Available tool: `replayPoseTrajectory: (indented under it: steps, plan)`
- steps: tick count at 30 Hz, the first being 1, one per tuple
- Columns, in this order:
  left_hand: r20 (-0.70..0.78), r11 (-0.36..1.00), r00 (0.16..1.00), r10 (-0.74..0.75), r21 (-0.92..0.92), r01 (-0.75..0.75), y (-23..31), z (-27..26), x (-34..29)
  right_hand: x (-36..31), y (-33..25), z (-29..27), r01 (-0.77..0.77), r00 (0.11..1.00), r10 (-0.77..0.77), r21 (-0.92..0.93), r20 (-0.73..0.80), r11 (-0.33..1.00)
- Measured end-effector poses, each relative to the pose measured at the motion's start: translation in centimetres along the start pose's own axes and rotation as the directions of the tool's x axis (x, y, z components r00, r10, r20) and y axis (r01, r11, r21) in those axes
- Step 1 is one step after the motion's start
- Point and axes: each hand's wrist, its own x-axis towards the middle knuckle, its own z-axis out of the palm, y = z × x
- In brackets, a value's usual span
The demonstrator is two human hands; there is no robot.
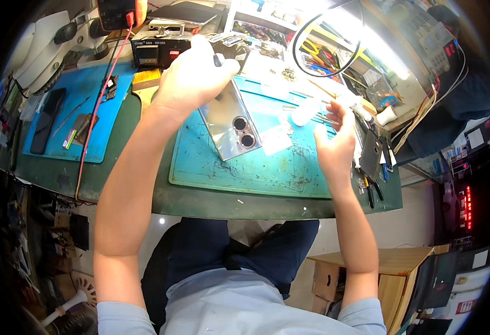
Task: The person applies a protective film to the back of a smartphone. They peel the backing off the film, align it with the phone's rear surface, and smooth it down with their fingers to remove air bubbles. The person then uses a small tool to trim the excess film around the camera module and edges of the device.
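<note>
My left hand [196, 78] is closed around a small dark-ended object [218, 60], most of it hidden by the fingers. Below that hand a silver, mirror-backed phone [229, 124] with two large round camera lenses lies at a slant over the blue-green work mat [211, 173]; its upper end is covered by the hand. My right hand [335, 142] hovers over the mat's right side, thumb and fingers apart. Close to its fingertips are a whitish round container [305, 114] and thin metal tools [326, 119]. A clear flat sheet [276, 139] rests beside the phone.
At left, a blue mat [97, 146] carries a dark phone [48, 120] and small parts. A red cable [92, 120] hangs over the bench edge. Behind are a brush [146, 80] and a black bench device [158, 53]. Pliers [374, 192] and a dark panel [370, 153] lie at right.
</note>
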Motion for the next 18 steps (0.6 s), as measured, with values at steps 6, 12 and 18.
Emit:
replayPoseTrajectory:
  steps: [6, 12, 18]
  plan:
    - [-0.048, 0.994, 0.994, 0.103, 0.028, -0.101, 1.2, -0.1, -1.4, -1.8, -6.3, -0.7, -0.555, 0.719, 0.169, 0.411, 0.674, 0.723]
    - [-0.167, 0.969, 0.955, 0.244, 0.070, -0.236, 0.0, 0.7, -2.4, -2.4, -7.3, -0.4, -0.547, 0.721, 0.139, 0.434, 0.679, 0.716]
    - [-0.227, 0.959, 0.932, 0.284, 0.089, -0.270, 0.8, 0.4, -3.9, -3.8, -7.3, -0.3, -0.413, 0.820, 0.123, 0.428, 0.559, 0.804]
